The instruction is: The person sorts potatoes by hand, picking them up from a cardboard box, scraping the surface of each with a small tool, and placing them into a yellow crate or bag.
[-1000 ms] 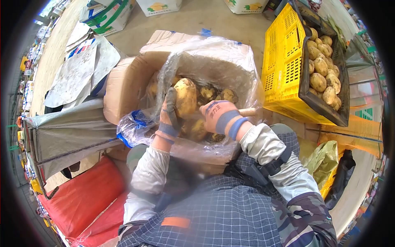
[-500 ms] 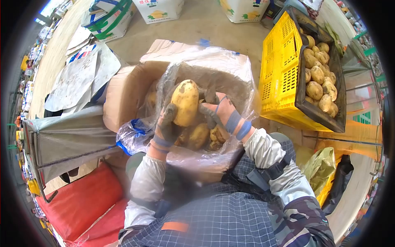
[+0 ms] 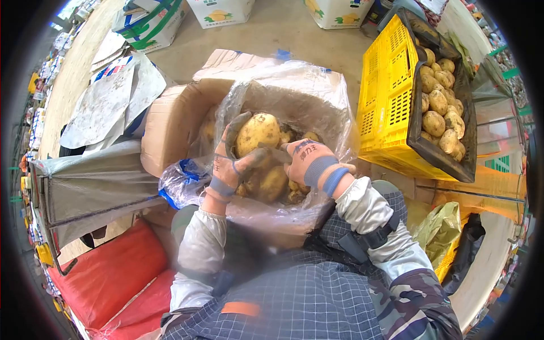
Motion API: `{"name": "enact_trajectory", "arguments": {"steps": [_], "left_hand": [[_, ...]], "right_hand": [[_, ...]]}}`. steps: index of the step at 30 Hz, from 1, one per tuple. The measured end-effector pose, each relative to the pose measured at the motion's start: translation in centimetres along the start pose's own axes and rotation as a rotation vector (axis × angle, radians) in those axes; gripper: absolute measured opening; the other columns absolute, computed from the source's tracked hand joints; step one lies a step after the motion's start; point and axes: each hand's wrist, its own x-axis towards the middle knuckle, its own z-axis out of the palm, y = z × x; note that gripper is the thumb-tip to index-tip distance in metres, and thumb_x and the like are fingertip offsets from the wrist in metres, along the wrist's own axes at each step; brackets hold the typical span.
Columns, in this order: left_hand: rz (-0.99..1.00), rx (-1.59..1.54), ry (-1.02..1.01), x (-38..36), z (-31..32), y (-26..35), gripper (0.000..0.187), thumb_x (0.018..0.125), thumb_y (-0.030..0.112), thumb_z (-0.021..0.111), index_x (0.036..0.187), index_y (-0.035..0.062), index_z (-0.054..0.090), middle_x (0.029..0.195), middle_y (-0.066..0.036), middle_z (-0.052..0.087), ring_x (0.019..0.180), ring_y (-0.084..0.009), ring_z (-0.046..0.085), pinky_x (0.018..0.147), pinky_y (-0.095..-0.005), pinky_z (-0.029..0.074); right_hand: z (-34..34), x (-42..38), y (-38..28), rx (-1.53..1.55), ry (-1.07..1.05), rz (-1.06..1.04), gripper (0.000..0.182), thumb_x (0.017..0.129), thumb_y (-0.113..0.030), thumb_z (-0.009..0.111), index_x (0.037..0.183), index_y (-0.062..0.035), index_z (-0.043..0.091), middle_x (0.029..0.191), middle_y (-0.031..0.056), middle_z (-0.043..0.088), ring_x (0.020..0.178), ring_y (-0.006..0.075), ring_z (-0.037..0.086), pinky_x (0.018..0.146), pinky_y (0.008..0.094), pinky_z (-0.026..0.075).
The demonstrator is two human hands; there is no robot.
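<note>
My left hand [image 3: 226, 161], in an orange glove with dark, dirty fingertips, is wrapped around the left side of a large, soil-stained potato [image 3: 258, 135]. My right hand [image 3: 313, 161], gloved the same way, is close beside that potato on the right. Its fingers are bent inward, and what they hold, if anything, is hidden. Below both hands, more potatoes [image 3: 272, 184] lie in a cardboard box [image 3: 170, 130] lined with clear plastic film [image 3: 334, 107].
A yellow crate [image 3: 385, 107] with a dark rim stands to the right, filled with potatoes [image 3: 437, 102]. White printed cartons [image 3: 221, 12] are at the back. Flattened cardboard [image 3: 102, 113] and a grey-covered frame [image 3: 102, 184] sit at left, above a red sack [image 3: 113, 272].
The held potato has tipped from upright to a more sideways position. My left hand has turned and risen around it. My right hand has rolled so that its printed back shows.
</note>
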Motion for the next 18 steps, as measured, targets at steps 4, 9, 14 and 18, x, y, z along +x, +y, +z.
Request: {"name": "enact_trajectory", "arguments": {"steps": [4,9,14,18], "left_hand": [[-0.048,-0.123,-0.001,0.0,-0.3,-0.1,0.066,0.08,0.016,0.073,0.139,0.0031,0.047,0.131,-0.012,0.057,0.117,-0.0205,0.057,0.099,-0.0341,0.049],[-0.118,-0.321,0.027,0.2,-0.7,-2.5,0.062,0.082,0.014,0.072,0.137,0.0006,0.049,0.131,-0.015,0.057,0.116,-0.0235,0.058,0.097,-0.0357,0.05],[-0.001,0.096,0.031,-0.4,-2.1,-6.0,0.05,0.08,0.002,0.072,0.127,-0.0029,0.058,0.127,-0.019,0.061,0.117,-0.0293,0.06,0.096,-0.038,0.05],[0.136,0.256,0.039,-0.2,-2.2,-6.1,0.042,0.084,0.004,0.068,0.124,-0.0042,0.06,0.126,-0.02,0.063,0.117,-0.0289,0.061,0.096,-0.0377,0.049]], "right_hand": [[-0.2,0.9,1.3,0.187,0.241,0.104,0.046,0.091,-0.036,0.057,0.128,-0.0083,0.058,0.119,0.0191,0.066,0.114,0.0336,0.062,0.098,0.0407,0.049],[1.8,1.7,1.4,-0.038,0.084,0.022,0.046,0.093,-0.036,0.055,0.13,-0.0089,0.056,0.119,0.0186,0.066,0.111,0.0337,0.063,0.095,0.0402,0.051],[0.1,0.6,0.4,0.015,0.129,0.035,0.044,0.093,-0.035,0.055,0.13,-0.0104,0.057,0.119,0.0184,0.066,0.111,0.0344,0.063,0.096,0.0407,0.05],[1.5,0.4,-0.2,-0.006,0.144,-0.068,0.048,0.091,-0.037,0.057,0.131,-0.0092,0.055,0.114,0.0201,0.067,0.108,0.0346,0.064,0.094,0.0413,0.051]]}}
